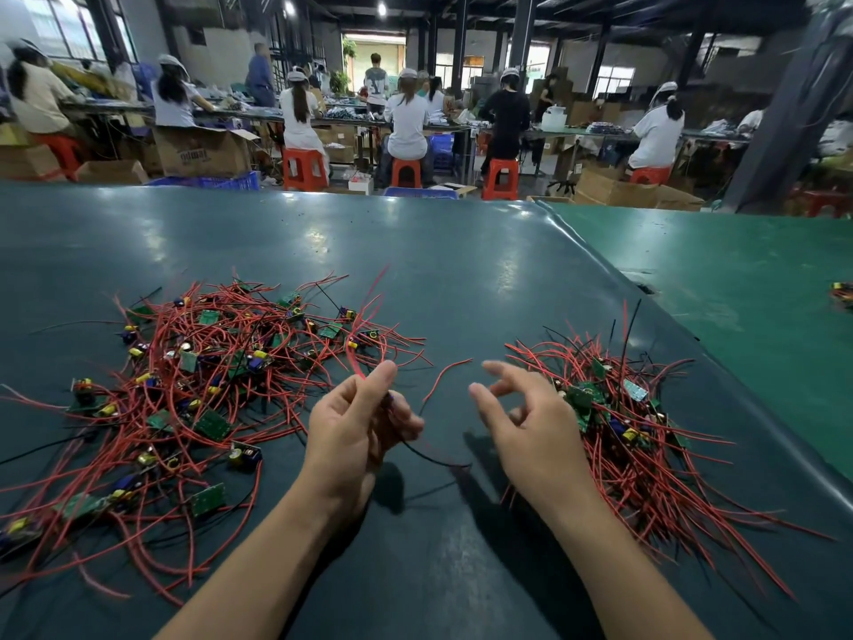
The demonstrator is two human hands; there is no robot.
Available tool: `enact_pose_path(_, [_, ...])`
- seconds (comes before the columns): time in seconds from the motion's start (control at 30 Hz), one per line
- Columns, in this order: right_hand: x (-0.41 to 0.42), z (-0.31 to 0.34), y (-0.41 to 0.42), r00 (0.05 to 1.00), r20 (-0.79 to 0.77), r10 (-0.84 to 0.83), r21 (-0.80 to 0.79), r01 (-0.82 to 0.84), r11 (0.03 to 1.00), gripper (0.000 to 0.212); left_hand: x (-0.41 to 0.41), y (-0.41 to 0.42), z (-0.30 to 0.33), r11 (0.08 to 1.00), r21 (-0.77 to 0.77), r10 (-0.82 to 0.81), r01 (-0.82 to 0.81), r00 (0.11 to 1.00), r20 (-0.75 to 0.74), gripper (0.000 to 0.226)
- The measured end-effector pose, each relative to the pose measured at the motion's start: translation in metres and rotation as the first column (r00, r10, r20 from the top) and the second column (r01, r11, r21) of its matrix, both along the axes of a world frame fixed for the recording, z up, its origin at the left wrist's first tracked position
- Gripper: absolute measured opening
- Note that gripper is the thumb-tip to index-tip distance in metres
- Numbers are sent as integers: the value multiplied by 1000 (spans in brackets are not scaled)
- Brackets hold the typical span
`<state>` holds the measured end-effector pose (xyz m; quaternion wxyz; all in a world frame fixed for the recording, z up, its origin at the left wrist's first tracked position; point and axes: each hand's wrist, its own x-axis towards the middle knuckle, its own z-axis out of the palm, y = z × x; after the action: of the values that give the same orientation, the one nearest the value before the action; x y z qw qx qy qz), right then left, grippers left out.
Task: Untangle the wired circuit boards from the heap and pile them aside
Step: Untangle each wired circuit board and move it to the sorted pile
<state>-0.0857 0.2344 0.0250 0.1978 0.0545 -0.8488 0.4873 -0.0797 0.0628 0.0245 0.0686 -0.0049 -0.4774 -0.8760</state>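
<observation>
Dark green table mat (415,251), tangled heap (203,385) at left, sorted pile (632,431) at right, left hand (355,431) pinched a red wire (357,358), right hand (531,427) loose and empty, workers on red stools (304,168) behind.

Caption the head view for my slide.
Left hand pinches a red wire from the tangled heap; right hand open.

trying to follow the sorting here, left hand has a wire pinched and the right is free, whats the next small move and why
Probably carry the pinched piece across to the pile on the right. The left hand pinches a red wire that curves up clear of the heap, so it looks nearly freed. The right hand is open beside that pile, ready to take or guide it.
</observation>
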Motion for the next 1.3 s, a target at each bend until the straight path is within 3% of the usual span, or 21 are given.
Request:
enact_pose_path(0.03, [1, 2, -3, 993, 50, 108, -172, -98, 980, 14, 2, 1, 1, 1000, -4, -15, 15, 1000, 6, 29])
enact_pose_path(0.1, [6, 4, -11, 928, 128, 351, -454, -260, 852, 22, 5, 3, 3, 997, -41, -57, 58, 998, 23, 33])
enact_pose_path(0.17, [10, 3, -17, 878, 156, 452, -515, -319, 796, 28, 7, 5, 4, 985, -73, -152, 154, 988, 33, 26])
enact_pose_path(0.27, [10, 4, -17, 875, 158, 458, -555, -306, 774, 32, 12, 5, 7, 943, -112, -310, 313, 950, 48, 10])
enact_pose_path(0.4, [6, 7, -11, 836, 199, 511, -703, -242, 669, 43, 16, 5, 7, 897, -80, -425, 434, 898, 115, 30])
enact_pose_path(0.5, [6, 9, -8, 759, 182, 626, -786, -270, 556, 29, 19, 5, 12, 820, -101, -545, 564, 822, 166, 13])
enact_pose_path(0.53, [6, 9, -8, 736, 196, 647, -794, -268, 546, 26, 19, 5, 12, 797, -103, -570, 595, 798, 197, 19])
enact_pose_path(0.63, [7, 7, -8, 709, 264, 653, -750, -275, 602, 25, 16, 10, 12, 821, -103, -525, 561, 814, 248, 45])
enact_pose_path(0.73, [8, 8, -8, 725, 297, 622, -697, -281, 660, 23, 14, 11, 9, 885, -131, -418, 446, 887, 197, 34])
enact_pose_path(0.87, [7, 12, -6, 769, 244, 590, -726, -259, 637, 35, 17, 9, 5, 876, -222, -400, 427, 903, 159, 26])
enact_pose_path(0.97, [8, 14, -6, 802, 206, 561, -721, -264, 641, 25, 18, 10, 2, 870, -269, -387, 414, 910, 148, 23])
enact_pose_path(1.03, [9, 13, -7, 827, 214, 521, -692, -248, 678, 13, 18, 10, 0, 867, -267, -398, 421, 907, 138, 20])
enact_pose_path(1.3, [3, 7, -5, 965, 114, 238, -486, -155, 860, 14, 14, 10, -2, 875, -241, -406, 421, 907, 111, 25])
